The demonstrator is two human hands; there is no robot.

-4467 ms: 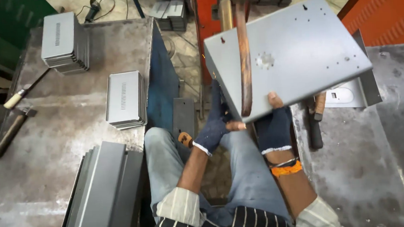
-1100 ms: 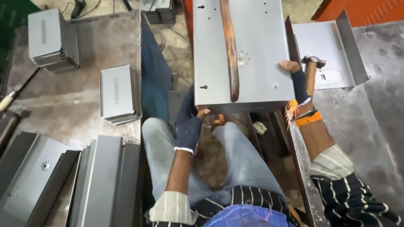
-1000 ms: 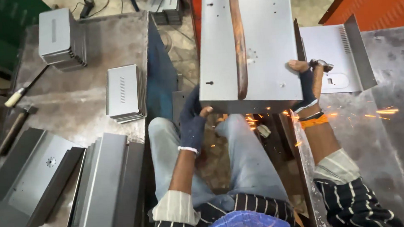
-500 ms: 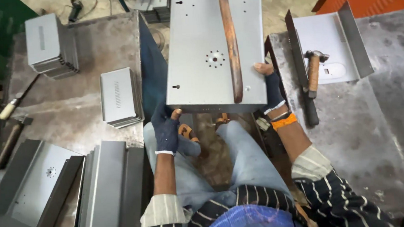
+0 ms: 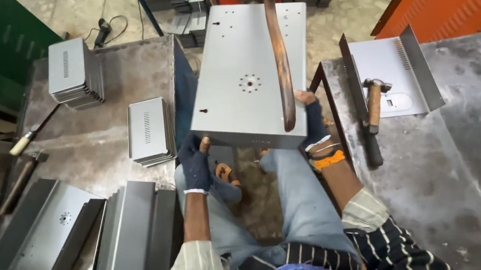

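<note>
A grey sheet-metal box panel (image 5: 242, 79) with small holes lies flat in front of me, under a curved copper welding arm (image 5: 281, 66) that comes down from above. My left hand (image 5: 196, 162), in a dark fingerless glove, holds the panel's near left corner from below. My right hand (image 5: 313, 122), also gloved, with an orange wristband, grips the panel's near right edge. I sit with my knees under the panel.
A metal table on the left (image 5: 102, 143) carries two stacks of vented grey plates (image 5: 148, 129) (image 5: 72, 73), bent channels (image 5: 130, 236) and hammers (image 5: 29, 137). A table on the right (image 5: 453, 155) holds a bent tray (image 5: 392, 75) with a hammer (image 5: 373, 102).
The panel has shifted left and away under the welding arm. The sparks seen a second ago are gone. Both hands keep their hold on the panel's near edge.
</note>
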